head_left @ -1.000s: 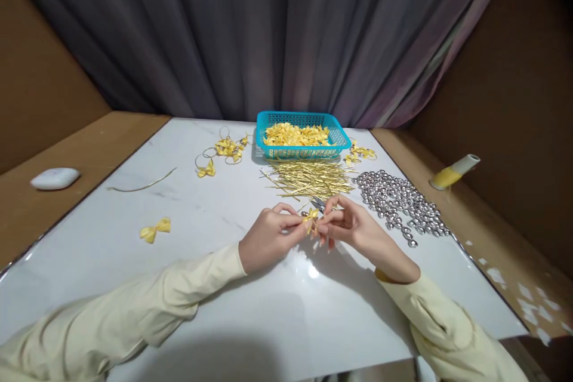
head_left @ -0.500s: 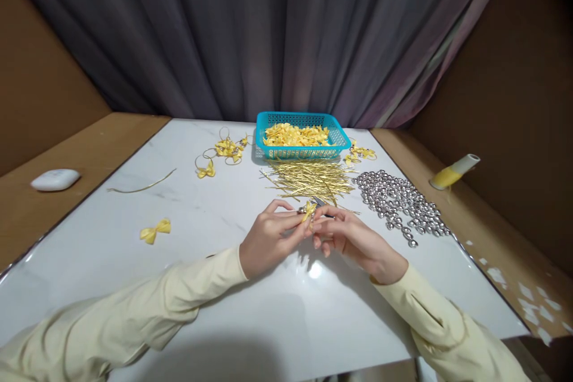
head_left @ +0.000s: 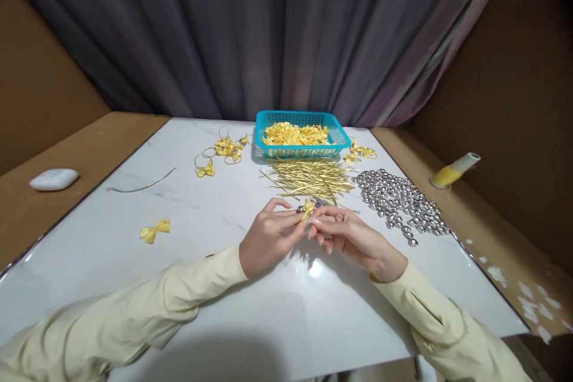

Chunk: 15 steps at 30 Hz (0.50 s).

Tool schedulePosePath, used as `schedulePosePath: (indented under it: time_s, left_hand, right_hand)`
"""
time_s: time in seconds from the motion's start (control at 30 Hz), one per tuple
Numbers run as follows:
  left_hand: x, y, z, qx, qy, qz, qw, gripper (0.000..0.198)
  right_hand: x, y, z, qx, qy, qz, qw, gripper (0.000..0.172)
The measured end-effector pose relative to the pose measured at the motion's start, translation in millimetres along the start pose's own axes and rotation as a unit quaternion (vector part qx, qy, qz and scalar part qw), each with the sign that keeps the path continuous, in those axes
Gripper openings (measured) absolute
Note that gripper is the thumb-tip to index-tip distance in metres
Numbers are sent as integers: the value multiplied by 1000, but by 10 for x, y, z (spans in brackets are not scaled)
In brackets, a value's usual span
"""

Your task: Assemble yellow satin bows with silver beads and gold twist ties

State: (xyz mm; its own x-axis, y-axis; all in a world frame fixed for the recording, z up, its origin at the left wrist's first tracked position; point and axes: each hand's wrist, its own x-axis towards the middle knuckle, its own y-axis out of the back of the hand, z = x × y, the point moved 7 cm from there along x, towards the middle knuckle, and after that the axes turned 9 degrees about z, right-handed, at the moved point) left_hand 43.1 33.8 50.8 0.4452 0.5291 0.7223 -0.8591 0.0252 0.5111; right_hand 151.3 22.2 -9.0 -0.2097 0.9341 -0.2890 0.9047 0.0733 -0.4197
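Pinching bow [head_left: 307, 209] with left hand [head_left: 272, 236] above table [head_left: 277, 328]; meeting it with right hand [head_left: 360, 243], fingers bunched, can't tell if gripping. Open toward near edge; crowded ahead by wires [head_left: 308, 179], rightward by beads [head_left: 394, 200] near right edge.

At my fingers [head_left: 290, 222]: small yellow ribbon bow [head_left: 307, 209], satiny cloth. I note silver round beads [head_left: 394, 203], mirror-glossy, metallic-looking; thin gold cords [head_left: 311, 179], metallic sheen; turquoise perforated basket [head_left: 304, 147], smooth plastic; white marble-patterned table [head_left: 313, 322], glossy; grey-purple draped curtain [head_left: 264, 30], matt cloth.
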Motion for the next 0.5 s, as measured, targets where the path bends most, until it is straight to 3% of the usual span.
schedulePosePath:
  time_s: [0.5]
  left_hand:
    - [32, -12, -30, -28, 83, -18, 996, 28]
  right_hand:
    - [-17, 57, -105, -19, 31, 26, 999, 10]
